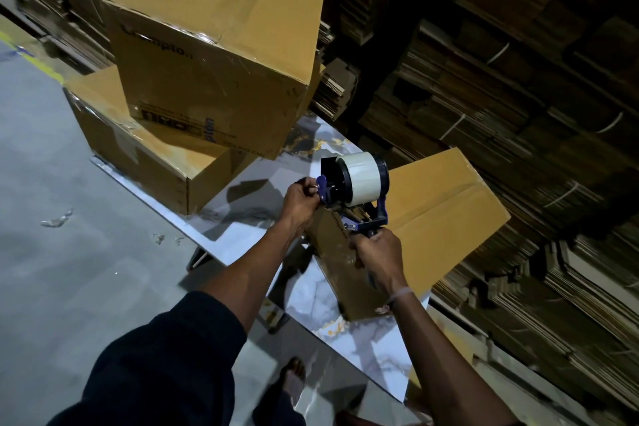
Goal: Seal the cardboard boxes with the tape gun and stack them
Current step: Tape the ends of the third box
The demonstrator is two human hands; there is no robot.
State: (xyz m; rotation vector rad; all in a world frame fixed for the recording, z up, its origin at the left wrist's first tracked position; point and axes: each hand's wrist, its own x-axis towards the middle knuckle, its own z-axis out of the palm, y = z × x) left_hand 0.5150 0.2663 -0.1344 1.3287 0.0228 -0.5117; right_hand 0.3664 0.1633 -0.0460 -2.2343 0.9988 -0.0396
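A tape gun [356, 188] with a white tape roll and blue frame hovers at the near edge of a brown cardboard box [446, 214] lying on the marble-patterned table [311, 301]. My right hand [378, 258] grips the gun's handle. My left hand [301, 199] pinches the front of the gun near its blade end. To the left, one sealed box [214, 41] sits on top of another sealed box [145, 149], both at the far end of the table.
Tall stacks of flattened cardboard [518, 97] fill the right side and back. Grey concrete floor [69, 252] lies to the left, with scraps of tape on it. My foot [290, 380] shows below the table edge.
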